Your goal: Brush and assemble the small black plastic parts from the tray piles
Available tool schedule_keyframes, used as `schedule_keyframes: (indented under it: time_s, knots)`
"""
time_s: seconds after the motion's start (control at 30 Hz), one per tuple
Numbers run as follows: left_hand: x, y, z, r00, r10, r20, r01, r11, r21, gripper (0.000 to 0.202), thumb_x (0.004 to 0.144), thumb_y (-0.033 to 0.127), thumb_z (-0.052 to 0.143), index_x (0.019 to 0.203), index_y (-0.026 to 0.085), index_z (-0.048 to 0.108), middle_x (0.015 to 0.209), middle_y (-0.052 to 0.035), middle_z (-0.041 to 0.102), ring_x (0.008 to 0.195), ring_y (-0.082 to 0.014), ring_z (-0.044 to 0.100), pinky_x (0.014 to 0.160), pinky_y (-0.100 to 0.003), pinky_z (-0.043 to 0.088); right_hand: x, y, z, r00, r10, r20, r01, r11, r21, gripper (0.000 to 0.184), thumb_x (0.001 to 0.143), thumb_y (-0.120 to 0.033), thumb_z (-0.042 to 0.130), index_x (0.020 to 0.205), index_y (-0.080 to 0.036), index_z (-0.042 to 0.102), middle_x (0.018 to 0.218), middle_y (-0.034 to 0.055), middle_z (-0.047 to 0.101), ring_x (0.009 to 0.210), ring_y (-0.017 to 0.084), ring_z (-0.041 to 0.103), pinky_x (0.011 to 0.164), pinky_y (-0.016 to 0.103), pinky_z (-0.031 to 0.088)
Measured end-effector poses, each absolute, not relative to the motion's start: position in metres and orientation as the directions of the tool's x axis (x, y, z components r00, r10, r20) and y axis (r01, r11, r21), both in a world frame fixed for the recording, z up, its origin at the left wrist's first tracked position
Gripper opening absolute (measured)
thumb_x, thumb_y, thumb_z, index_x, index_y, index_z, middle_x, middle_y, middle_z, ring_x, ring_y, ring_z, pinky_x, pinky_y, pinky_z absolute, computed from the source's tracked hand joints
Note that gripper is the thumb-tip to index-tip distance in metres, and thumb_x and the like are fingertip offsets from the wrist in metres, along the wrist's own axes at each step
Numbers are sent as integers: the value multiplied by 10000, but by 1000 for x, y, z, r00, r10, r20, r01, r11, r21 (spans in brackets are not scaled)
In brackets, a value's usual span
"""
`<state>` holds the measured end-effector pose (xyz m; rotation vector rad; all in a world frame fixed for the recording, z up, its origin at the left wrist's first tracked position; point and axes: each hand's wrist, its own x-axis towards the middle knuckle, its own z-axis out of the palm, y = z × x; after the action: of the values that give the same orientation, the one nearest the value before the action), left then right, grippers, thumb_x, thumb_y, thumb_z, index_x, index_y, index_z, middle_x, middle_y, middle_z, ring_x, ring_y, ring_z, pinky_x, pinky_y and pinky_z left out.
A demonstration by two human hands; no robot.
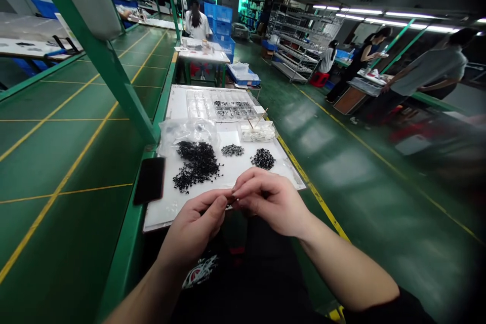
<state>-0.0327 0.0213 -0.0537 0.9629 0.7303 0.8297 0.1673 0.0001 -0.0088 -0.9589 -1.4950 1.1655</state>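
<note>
Close to my body, at the front edge of a white work board [159, 215], my two hands meet. My left hand [199, 217] is closed, thumb and forefinger pinching a tiny dark part that I cannot make out. My right hand [268, 197] is closed too, its fingertips pressed together against the same spot. Just beyond the hands lies a large heap of small black parts [197, 162]. To its right are a small pile of grey-black pieces [232, 150] and a round pile of black pieces [263, 159].
A clear plastic bag [190, 131] lies behind the black heap. Further back are a clear compartment tray [231, 104] and a box of white strips [258, 131] with thin sticks. A phone [150, 180] rests at left by a green post [121, 86]. Several people work farther off.
</note>
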Motion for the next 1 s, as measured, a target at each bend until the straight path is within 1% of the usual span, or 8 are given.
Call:
schedule_keyframes:
  time_s: [0.07,0.17,0.27,0.37,0.63,0.73,0.83,1.0]
  knots:
    - [-33,23,-51,537,835,-119,-207,267,941,347,952,527,763,1034,192,809,600,47,481,521,-84,317,478,-225,211,169,0,-9,-260,908,330,70,358,-931,118,982,-175,725,1003,-232,826,1092,51,655,809,119,724,716,256,631]
    - [-34,24,-47,544,839,-36,-144,136,980,270,980,453,752,904,199,801,747,-5,661,628,-107,497,564,-226,365,171,0,-13,-295,870,394,95,437,-894,154,991,-153,713,1036,-247,826,1106,48,625,814,107,710,735,253,626]
    - [-36,24,-43,547,837,37,-103,23,994,216,1003,399,729,911,214,793,873,-20,749,836,-164,645,758,-249,480,174,0,-14,-301,866,400,142,455,-879,178,943,-156,775,1094,-244,807,1099,41,645,620,43,534,568,207,510]
    - [-39,24,-40,546,832,102,-44,-94,995,178,1024,366,697,949,231,786,869,0,745,836,-161,651,771,-250,486,175,-2,-11,-313,853,417,158,480,-863,244,909,-127,787,1125,-241,796,1083,35,652,543,22,381,478,202,368]
    - [-41,21,-43,478,876,61,-34,-51,998,165,1013,396,715,928,256,741,886,16,710,859,-159,625,793,-248,481,183,-4,-6,-254,851,459,295,521,-801,135,935,-144,745,1051,-204,778,1003,52,676,621,79,493,532,240,406]
    - [-42,20,-47,471,877,95,-71,-69,995,132,1028,368,703,937,275,727,952,17,692,937,-157,619,856,-244,473,187,-7,3,23,840,542,-16,543,-840,90,958,-217,665,981,-235,750,805,13,590,637,135,516,600,311,444]
    - [-42,19,-49,449,883,139,-103,-104,989,108,1035,345,699,939,298,719,986,28,666,975,-146,602,884,-228,459,192,-10,20,311,834,455,-470,552,-689,115,849,-285,683,780,-213,625,675,-38,387,573,113,394,601,310,414]
    - [-40,18,-50,394,914,98,-121,-54,991,110,1036,373,700,947,311,719,986,30,651,888,-129,575,772,-219,441,195,-11,29,385,877,289,-759,479,-441,328,758,-193,709,689,-205,389,635,-69,315,540,85,318,556,258,380]
